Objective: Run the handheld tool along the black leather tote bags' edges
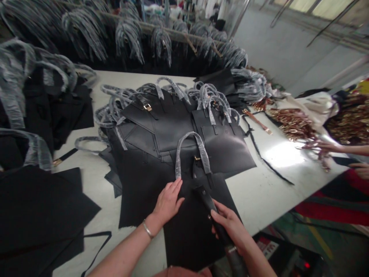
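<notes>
My left hand (pixel 170 199) lies on a black leather-like bag panel (pixel 190 231), fingers stretched out and thumb apart. Its fingertips touch the lower left end of a plastic-wrapped handle (pixel 192 135) attached to that panel. In my right hand (pixel 227 221) is a long black hand-held tool (pixel 205 198), its exact kind unclear, its tip over the panel below the handle's right end. A small gold-coloured metal fitting (pixel 197 158) shows inside the handle's arch. Behind both hands lie more black panels (pixel 173 132) with wrapped handles, overlapping in a pile.
Further black panels (pixel 40 207) are stacked at the left. Brown straps with metal fittings (pixel 294 124) lie heaped at the right, near another person's hand (pixel 328 147). A thin black cord (pixel 268 163) crosses the white table (pixel 253 207). Wrapped handles (pixel 128 36) hang from a rail behind.
</notes>
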A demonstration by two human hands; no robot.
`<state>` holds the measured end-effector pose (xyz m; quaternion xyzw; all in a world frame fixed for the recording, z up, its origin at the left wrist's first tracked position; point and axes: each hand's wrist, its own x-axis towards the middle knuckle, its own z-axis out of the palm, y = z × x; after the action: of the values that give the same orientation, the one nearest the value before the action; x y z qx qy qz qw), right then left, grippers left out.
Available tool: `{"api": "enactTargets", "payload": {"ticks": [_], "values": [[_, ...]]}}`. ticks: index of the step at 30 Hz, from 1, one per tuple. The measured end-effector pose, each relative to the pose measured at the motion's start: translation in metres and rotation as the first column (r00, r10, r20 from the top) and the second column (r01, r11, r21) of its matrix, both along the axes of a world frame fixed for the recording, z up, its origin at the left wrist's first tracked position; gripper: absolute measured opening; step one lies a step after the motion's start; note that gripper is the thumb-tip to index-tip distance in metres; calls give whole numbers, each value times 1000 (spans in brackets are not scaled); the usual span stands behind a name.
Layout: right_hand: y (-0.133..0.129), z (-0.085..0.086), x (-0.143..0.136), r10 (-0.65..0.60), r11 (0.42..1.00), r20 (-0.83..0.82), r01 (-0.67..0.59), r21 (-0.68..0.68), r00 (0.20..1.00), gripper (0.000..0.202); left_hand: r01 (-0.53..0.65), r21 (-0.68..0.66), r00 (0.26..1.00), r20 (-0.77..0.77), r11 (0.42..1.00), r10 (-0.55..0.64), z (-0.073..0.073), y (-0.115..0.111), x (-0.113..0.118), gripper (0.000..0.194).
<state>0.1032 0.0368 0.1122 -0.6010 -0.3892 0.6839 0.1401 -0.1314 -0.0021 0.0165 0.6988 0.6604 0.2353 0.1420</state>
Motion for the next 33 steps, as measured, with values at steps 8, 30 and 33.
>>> {"api": "enactTargets", "payload": {"ticks": [8, 30, 33], "values": [[12, 1, 5, 41, 999, -22, -41, -21, 999, 65, -27, -66, 997, 76, 997, 32, 1, 4, -3, 66], [-6, -1, -47, 140, 990, -47, -138, 37, 989, 72, 87, -153, 847, 532, 984, 7, -5, 16, -29, 81], [0, 2, -59, 149, 988, -45, -147, 51, 988, 70, 91, -150, 831, 556, 985, 8, -8, 14, -30, 89]]}}
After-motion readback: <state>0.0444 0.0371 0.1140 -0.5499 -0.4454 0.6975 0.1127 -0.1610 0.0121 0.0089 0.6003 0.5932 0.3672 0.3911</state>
